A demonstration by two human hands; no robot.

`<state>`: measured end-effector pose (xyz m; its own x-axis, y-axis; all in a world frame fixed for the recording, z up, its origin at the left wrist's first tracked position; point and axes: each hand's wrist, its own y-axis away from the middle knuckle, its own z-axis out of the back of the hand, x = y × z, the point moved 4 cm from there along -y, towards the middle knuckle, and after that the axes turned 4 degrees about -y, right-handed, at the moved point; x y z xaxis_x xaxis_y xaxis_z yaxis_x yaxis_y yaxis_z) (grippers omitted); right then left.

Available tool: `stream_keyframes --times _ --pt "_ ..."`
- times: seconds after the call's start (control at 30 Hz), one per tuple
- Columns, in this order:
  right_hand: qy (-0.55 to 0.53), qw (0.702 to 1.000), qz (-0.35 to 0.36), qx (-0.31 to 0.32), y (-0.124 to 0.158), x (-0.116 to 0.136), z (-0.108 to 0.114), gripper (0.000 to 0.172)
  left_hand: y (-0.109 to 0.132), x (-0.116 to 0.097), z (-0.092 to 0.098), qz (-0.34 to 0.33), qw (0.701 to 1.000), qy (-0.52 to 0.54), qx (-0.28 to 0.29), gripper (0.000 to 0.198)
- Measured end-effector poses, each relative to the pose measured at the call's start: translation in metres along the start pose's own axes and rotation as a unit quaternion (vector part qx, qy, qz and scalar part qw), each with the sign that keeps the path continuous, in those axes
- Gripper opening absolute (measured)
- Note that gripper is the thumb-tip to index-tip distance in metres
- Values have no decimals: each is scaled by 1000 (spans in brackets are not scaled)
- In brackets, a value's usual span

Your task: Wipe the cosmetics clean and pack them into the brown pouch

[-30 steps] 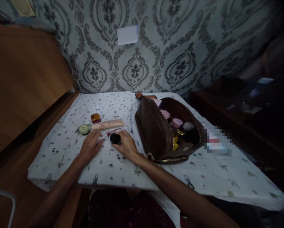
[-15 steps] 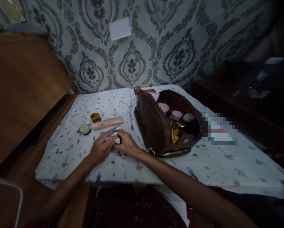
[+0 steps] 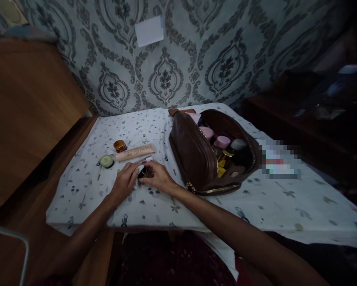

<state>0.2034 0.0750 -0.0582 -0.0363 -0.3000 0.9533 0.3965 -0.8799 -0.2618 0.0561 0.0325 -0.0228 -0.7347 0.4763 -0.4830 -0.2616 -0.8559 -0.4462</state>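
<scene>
My left hand and my right hand meet just above the cloth, both closed around a small dark round container. Something white, perhaps a tissue, shows between my left fingers and the container; its shape is mostly hidden. Right behind my fingertips lies a small tube with a pale end, partly covered by my hands. Beyond it is a peach squeeze tube. To the left sit a gold-lidded jar and a small round pot with a pale green top.
A brown cosmetic bag stands unzipped at the right, with pink-lidded jars and yellow items inside. A blurred-out packet lies beyond it. The table wears a patterned white cloth. A wooden cabinet borders the left.
My hands have drawn slightly apart and turned the container, so its dark side shows more and the white piece less. The things on the table stay put.
</scene>
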Motion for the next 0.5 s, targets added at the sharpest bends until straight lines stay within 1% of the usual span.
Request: stream_keyframes --times 0.17,0.3,0.4,0.5 --pt "19 1000 12 -6 1 7 4 39 1 0 3 -11 1000 -8 -7 34" --pt "42 998 42 2 4 16 6 36 0 -2 5 -20 999 20 31 35" --pt "49 998 43 -1 6 18 6 41 -1 -3 4 -25 997 42 65 42" --pt "44 998 36 3 7 17 4 47 -1 -3 3 -23 995 61 75 44"
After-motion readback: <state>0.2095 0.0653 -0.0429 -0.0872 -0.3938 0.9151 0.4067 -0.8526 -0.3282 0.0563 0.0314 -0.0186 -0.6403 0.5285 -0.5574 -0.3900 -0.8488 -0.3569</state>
